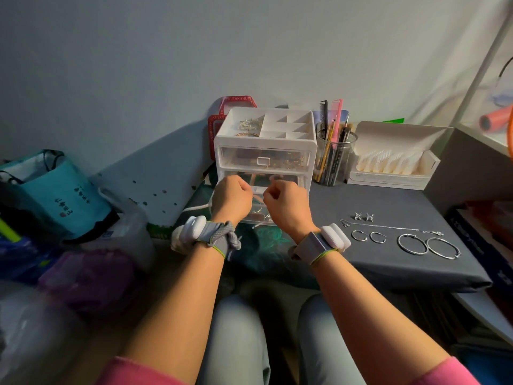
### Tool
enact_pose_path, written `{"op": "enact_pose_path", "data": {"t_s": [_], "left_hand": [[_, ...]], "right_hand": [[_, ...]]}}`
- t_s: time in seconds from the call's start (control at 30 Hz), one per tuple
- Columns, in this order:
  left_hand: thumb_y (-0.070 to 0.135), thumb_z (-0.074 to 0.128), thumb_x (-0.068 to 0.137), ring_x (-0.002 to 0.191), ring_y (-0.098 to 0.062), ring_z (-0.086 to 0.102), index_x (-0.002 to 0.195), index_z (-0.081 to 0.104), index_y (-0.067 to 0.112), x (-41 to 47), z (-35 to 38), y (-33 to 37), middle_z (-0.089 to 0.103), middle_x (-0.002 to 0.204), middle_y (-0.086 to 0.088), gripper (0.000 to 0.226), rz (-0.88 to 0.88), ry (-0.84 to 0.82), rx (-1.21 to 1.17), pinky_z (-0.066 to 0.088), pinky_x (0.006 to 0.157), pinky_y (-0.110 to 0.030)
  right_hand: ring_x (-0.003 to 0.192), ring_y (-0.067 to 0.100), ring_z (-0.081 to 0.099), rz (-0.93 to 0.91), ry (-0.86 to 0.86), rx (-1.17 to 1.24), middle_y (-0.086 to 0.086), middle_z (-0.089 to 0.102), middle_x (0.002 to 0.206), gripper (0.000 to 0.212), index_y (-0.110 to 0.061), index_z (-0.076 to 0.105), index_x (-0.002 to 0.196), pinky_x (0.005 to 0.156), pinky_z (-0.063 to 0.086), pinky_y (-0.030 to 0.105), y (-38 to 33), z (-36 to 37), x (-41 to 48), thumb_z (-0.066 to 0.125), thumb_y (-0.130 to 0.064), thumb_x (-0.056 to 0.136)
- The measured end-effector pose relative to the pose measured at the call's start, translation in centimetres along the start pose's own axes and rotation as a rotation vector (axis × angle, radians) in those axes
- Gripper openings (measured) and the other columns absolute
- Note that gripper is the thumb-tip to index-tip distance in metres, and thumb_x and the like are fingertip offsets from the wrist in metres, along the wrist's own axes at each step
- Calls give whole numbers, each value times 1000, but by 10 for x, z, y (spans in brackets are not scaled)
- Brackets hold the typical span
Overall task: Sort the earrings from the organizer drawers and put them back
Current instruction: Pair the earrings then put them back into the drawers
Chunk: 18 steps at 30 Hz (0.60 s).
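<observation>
Pink sleeves and bare forearms with grey-strapped white wrist bands (194, 232) reach toward the white plastic organizer with clear drawers (265, 151). Both hands hover over the pulled-out clear bottom drawer (259, 218), where gold pieces lie. The left hand (231, 200) is curled nearly closed; the right hand (287, 202) pinches its fingertips together. Whether either grips an earring I cannot tell. Sorted silver hoop earrings (412, 243) lie in pairs on the dark grey cloth-covered table (388, 262), to the right. Best to lift one piece at a time, slowly, so hooks do not tangle.
</observation>
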State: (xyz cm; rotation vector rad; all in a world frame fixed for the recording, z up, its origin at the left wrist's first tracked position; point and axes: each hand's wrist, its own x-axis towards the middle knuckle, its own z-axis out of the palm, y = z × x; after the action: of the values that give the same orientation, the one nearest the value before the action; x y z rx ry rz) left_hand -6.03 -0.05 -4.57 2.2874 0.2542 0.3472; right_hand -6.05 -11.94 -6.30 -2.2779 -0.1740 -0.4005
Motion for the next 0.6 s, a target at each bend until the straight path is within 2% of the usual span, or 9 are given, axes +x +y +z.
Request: {"op": "enact_pose_path", "data": {"t_s": [0.07,0.13,0.2,0.3,0.47,0.6], "left_hand": [[11,46,93,74,-25,55,80,63,13,-6,-1,-4,64,85,-6,22,4,62,11,41,59,-28],[13,48,93,78,-29,59,83,66,7,-11,1,-8,68,88,-11,21,-6,35,-27,45,63,-30],[14,50,92,86,-34,63,84,67,6,-15,4,-13,69,91,-14,20,-34,5,-49,49,69,-34],[15,48,93,89,-32,63,90,69,9,-23,8,-16,70,97,-12,22,-54,-11,-23,46,68,-30],[13,49,93,91,-31,63,87,68,12,-28,10,-18,70,97,-9,20,-67,-28,-34,49,73,-31],[11,50,93,93,-32,64,89,69,11,-30,15,-24,71,98,-10,20,-78,-67,-55,48,74,-31]], "right_hand": [[82,29,64,13,1,-4,10,70,81,18,-11,65,76,73,53,38,0,0,-7,50,-14,85],[78,29,63,20,-6,-18,10,70,82,19,-11,68,80,71,53,37,1,1,-13,50,-15,85],[80,30,64,39,-25,-19,11,70,83,18,-11,67,82,72,54,39,2,4,-19,51,-16,86],[83,32,64,81,-56,-15,12,69,88,17,-13,67,84,76,55,44,5,10,-27,51,-19,86],[90,29,62,112,-109,-32,12,67,100,19,-13,64,98,81,54,42,15,19,-35,52,-25,91],[93,31,62,114,-110,-12,14,66,105,20,-12,61,103,78,51,36,17,23,-36,52,-24,91]]}}
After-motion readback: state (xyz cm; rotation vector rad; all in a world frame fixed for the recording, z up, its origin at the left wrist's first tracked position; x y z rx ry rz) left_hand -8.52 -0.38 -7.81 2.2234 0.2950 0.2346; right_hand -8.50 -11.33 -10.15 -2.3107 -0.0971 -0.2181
